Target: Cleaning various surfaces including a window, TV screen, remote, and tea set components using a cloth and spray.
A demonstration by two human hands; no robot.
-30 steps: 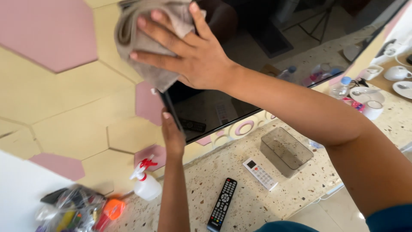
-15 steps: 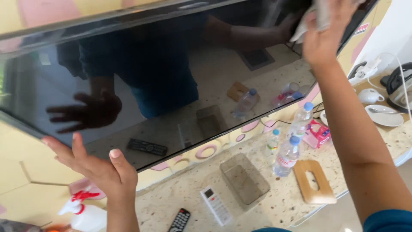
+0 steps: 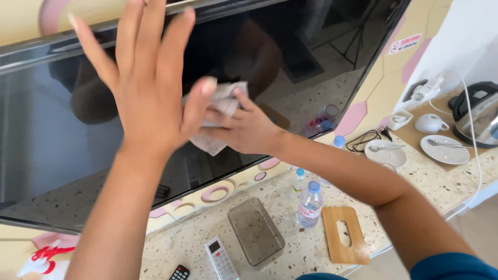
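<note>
Fingers (image 3: 155,31) of the left hand (image 3: 148,98) were spread apart and held nothing, the palm flat toward the dark screen (image 3: 52,145) as if to brace it. Just beside it, the right hand (image 3: 249,129) had its fingers clamped on a crumpled grey cloth (image 3: 220,106), pressed against the glass near the middle of the panel. By my judgement the wiping was under way rather than finished: the cloth sat on the glass, and only the centre was being covered. The screen looked glossy and black, mirroring the arms and the room; I could not tell whether streaks or dust remained. Below, on the speckled surface (image 3: 290,254), lay a white remote (image 3: 220,259), a clear tray (image 3: 256,231), a water bottle (image 3: 309,205) and a wooden board (image 3: 345,234).
</note>
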